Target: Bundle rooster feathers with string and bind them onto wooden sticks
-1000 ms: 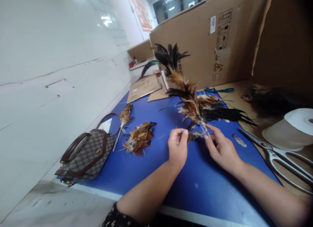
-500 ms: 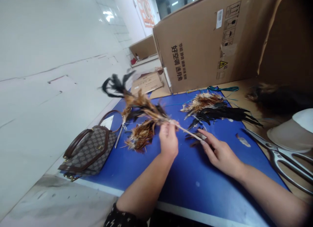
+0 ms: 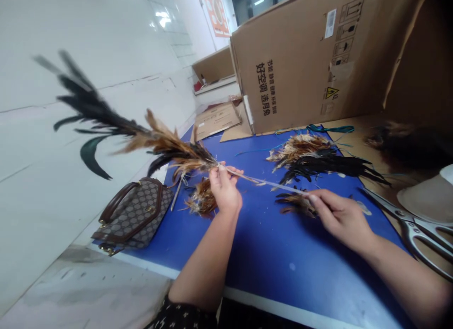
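My left hand (image 3: 226, 189) is closed around the lower part of a feather duster (image 3: 170, 149), whose brown feathers run up to long black plumes pointing to the upper left. Its thin bare stick shows just right of my fingers. A narrow translucent strip (image 3: 283, 186), like tape, stretches taut from the stick to my right hand (image 3: 343, 218), which pinches its end. Under the strip, beside my right fingertips, lies a small bunch of dark feathers (image 3: 299, 204). Beneath my left hand is a pile of brown feathers (image 3: 201, 197), partly hidden.
Brown feathers (image 3: 300, 147) and long black feathers (image 3: 329, 166) lie at the back of the blue table mat (image 3: 269, 253). Scissors (image 3: 410, 220) and a white roll (image 3: 424, 197) are at right. A handbag (image 3: 138, 215) stands left; a large carton (image 3: 293, 69) rises behind.
The feather duster has swung from upright to leaning left, with my left hand now gripping it lower down. My right hand has moved right, drawing the strip out from the stick.
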A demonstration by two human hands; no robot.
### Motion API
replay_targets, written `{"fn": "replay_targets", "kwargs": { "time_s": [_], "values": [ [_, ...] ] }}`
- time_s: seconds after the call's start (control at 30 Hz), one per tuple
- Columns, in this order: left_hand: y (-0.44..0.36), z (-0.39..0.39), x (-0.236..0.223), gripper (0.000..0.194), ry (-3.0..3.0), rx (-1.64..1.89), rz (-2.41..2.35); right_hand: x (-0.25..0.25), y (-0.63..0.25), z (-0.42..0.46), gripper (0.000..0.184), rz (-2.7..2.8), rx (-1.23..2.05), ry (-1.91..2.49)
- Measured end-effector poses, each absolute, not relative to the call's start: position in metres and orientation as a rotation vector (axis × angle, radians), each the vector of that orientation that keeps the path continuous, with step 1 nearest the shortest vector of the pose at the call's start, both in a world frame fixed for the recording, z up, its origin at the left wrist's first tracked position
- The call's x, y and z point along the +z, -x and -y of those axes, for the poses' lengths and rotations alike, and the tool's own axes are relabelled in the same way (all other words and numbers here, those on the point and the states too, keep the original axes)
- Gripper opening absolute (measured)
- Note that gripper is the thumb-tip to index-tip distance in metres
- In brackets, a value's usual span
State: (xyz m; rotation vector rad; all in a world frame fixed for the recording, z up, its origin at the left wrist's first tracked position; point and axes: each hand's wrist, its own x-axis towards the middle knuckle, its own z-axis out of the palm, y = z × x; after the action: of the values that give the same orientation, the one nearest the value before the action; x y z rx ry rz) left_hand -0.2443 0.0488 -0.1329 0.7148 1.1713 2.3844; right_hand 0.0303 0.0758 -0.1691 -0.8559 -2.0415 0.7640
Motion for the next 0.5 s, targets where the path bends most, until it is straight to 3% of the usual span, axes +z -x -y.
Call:
{"fn": "replay_targets", "kwargs": {
  "time_s": [0.13,0.3,0.4,0.5],
  "values": [
    [0.237,-0.044,-0.13,0.038,-0.741,2.241,-1.067,-0.17,-0.038,-0.09,0.039,1.799,0.522,1.13],
    [0.235,-0.04,-0.125,0.035,-0.691,2.196,-0.953,-0.176,-0.041,-0.101,0.05,1.983,0.636,1.174],
    [0.242,-0.042,-0.124,0.034,-0.67,2.3,-0.983,-0.177,-0.037,-0.096,0.047,2.116,0.727,1.025],
    [0.246,-0.046,-0.128,0.034,-0.714,2.376,-1.048,-0.172,-0.036,-0.09,0.039,1.954,0.607,1.055]
  ]
}}
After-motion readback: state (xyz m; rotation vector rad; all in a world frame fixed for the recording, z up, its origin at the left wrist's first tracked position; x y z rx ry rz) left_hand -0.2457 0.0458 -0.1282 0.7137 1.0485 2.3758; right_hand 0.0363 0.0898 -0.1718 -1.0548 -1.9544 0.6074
